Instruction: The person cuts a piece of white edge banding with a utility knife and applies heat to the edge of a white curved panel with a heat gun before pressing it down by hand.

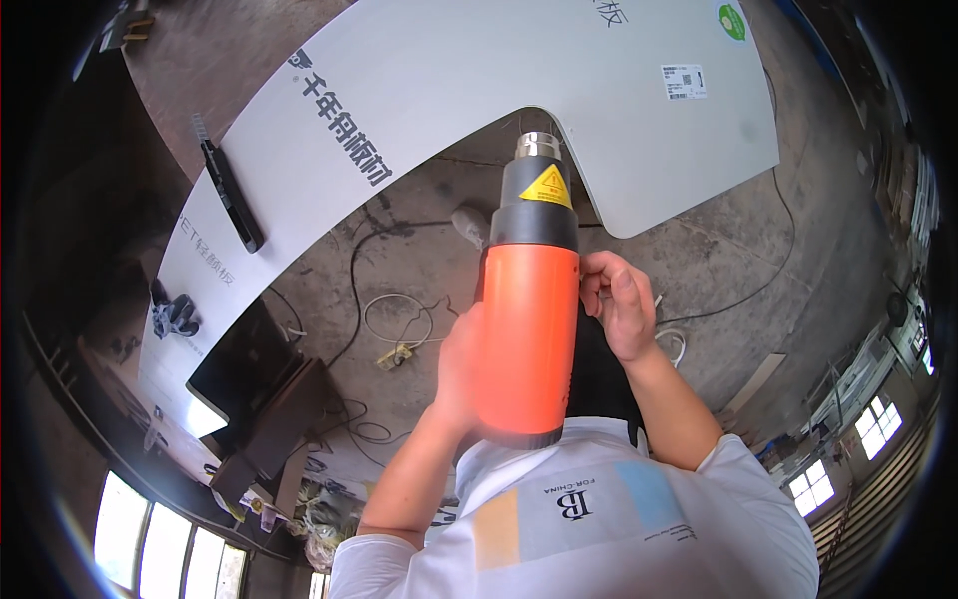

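A heat gun [527,334] with an orange body, black collar and metal nozzle points away from me, toward the white board's curved edge. My left hand [460,364], slightly blurred, grips it from the left side; the handle and most of those fingers are hidden behind the body. Close by the gun's right side is my right hand [621,304], its fingers loosely bent and nothing visible in them. Beyond the nozzle spreads the large white board [469,65], cut with a deep curve and printed with dark lettering.
On the board's left part lie a black utility knife [231,195] and a dark crumpled glove-like thing [174,312]. A dark screen [244,359] stands at lower left. Cables and a yellowish power socket [394,356] lie on the concrete floor. Long panels [913,190] lean at the right.
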`<state>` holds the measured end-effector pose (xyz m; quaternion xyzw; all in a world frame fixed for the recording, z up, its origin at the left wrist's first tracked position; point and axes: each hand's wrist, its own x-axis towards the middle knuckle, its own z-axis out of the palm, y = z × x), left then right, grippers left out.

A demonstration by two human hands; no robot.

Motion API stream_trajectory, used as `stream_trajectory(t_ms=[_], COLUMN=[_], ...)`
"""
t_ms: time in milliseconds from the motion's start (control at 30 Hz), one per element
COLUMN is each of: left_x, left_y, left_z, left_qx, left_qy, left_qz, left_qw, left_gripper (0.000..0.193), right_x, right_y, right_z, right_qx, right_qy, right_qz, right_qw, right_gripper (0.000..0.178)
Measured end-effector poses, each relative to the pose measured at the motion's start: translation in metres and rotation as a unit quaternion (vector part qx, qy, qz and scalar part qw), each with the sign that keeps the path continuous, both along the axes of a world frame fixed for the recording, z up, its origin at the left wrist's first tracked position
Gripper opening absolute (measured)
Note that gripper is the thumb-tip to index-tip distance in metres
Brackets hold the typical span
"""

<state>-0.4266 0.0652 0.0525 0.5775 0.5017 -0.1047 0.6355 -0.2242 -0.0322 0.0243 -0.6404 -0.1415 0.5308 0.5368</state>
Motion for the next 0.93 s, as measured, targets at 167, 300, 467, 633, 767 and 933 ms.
stream_trajectory(t_ms=[167, 300, 467, 633, 767, 933], left_x=[-0.004, -0.006, -0.001, -0.001, -0.002, -0.010], left_y=[-0.001, -0.006, 0.001, -0.003, 0.007, 0.056], left_z=[0.000, -0.005, 0.000, -0.003, 0.008, 0.042], left_qx=[0.047, 0.010, 0.014, -0.028, 0.064, -0.267], left_qy=[-0.043, -0.081, -0.086, -0.120, -0.099, -0.173], left_qz=[0.009, 0.089, 0.060, 0.145, 0.044, 0.436], left_qw=[0.998, 0.993, 0.994, 0.982, 0.992, 0.842], left_gripper=[0.044, 0.042, 0.039, 0.038, 0.040, 0.080], right_x=[0.000, 0.001, 0.002, 0.005, 0.010, 0.022], right_y=[0.002, 0.001, 0.003, 0.005, 0.007, 0.020], right_z=[0.000, 0.000, 0.001, 0.001, 0.002, 0.010], right_qx=[0.004, 0.010, 0.005, 0.010, 0.018, 0.064], right_qy=[0.005, 0.004, 0.004, 0.006, -0.004, -0.063], right_qz=[0.005, 0.008, 0.000, 0.009, 0.006, 0.020], right_qw=[1.000, 1.000, 1.000, 1.000, 1.000, 0.996], right_gripper=[0.072, 0.072, 0.072, 0.072, 0.072, 0.070])
